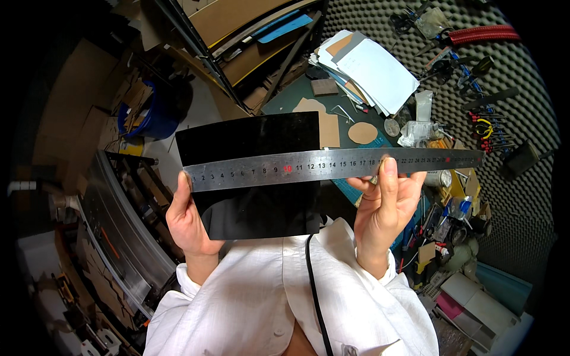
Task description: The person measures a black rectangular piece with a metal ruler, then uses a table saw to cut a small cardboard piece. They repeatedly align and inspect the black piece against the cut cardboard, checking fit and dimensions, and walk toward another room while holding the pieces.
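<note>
Blue plastic bin [160,121] in background, left of glossy black flat panel [264,216]. Left hand [190,218] closed round panel's left edge; silver steel ruler [350,163] lies across panel; right hand [387,207] pinches ruler beyond panel's right edge. Likely slip: uneven thumb pressure skews ruler.

The left hand's [184,222] fingers are mostly out of sight behind the black panel [255,133], whose middle band the steel ruler [350,161] covers. The right hand's [387,210] thumb hides a few of the ruler's marks; those near its far end are too small to read. The panel covers part of a tan card piece [330,129]. The lower edge cuts off the white shirt [249,296] and black cable [315,285]
</note>
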A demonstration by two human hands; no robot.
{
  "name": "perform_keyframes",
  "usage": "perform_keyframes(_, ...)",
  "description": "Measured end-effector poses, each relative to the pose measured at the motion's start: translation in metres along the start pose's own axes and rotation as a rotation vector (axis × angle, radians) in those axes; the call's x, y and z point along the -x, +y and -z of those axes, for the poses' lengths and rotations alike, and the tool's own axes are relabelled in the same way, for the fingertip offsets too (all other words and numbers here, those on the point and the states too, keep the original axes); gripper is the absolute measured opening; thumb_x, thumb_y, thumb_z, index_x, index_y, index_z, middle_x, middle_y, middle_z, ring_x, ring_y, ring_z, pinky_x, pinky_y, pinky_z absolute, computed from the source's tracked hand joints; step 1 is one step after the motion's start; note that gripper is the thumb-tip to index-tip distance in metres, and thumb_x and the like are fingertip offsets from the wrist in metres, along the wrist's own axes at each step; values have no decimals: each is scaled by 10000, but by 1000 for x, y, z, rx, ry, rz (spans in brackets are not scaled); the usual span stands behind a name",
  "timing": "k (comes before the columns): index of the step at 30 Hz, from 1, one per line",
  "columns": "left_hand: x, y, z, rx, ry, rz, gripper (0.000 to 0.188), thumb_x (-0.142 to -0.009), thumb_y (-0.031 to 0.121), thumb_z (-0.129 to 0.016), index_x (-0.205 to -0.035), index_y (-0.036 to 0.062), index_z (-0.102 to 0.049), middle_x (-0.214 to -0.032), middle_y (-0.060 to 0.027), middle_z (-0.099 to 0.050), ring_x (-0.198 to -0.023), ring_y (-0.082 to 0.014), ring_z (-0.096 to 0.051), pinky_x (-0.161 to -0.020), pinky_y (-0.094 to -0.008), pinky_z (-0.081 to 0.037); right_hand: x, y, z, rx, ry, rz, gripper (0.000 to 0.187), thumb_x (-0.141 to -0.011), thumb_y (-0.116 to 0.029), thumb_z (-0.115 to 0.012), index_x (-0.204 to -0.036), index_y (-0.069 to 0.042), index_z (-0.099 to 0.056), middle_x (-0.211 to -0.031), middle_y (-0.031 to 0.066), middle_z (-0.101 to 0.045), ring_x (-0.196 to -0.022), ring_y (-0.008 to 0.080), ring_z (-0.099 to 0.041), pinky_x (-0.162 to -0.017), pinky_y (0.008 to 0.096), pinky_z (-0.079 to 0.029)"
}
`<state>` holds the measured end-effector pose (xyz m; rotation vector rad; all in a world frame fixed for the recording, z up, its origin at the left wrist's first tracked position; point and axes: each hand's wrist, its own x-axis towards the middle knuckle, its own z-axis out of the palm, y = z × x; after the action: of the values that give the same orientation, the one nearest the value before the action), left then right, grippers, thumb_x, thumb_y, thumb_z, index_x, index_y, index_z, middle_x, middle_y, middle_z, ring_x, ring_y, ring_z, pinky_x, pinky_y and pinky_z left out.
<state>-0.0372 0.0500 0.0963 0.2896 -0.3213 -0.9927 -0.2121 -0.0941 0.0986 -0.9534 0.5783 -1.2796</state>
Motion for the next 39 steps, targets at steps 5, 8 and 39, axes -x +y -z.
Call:
perform_keyframes(5, -2, -1, -1, -2, 5, 8, 357, -1046, 168, -383, -1235, -42, -601, -1234, -160, -640, -1128, -302, -630, -1012, -489, -487, -1, 1, 3, -9, -13, -10, 376, -972, -61, -518, -1280, -21, -307, -966, 103, -579, -757, 150, -647, -643, 344, -636)
perform_keyframes(8, -3, -5, -1, 8, 5, 9, 353, -1045, 161, -385, -1243, -44, -594, -1242, -161, -635, -1125, -300, -631, -1012, -489, -488, -3, -2, -1, -3, 13, -13, 324, -984, -75, -505, -1265, -24, -352, -954, 90, -597, -752, 139, -659, -651, 312, -631)
perform_keyframes(39, -96, -224, 278, -369, 634, 713, 318, -928, 203, -592, -1185, 16, -582, -1212, -155, -628, -1113, -291, -607, -983, -445, -502, -168, 268, 323, 7, 452, -742, 333, -961, -58, -465, -1239, 126, -476, -1208, 244, -577, -1085, 327, -632, -869, 385, -592)
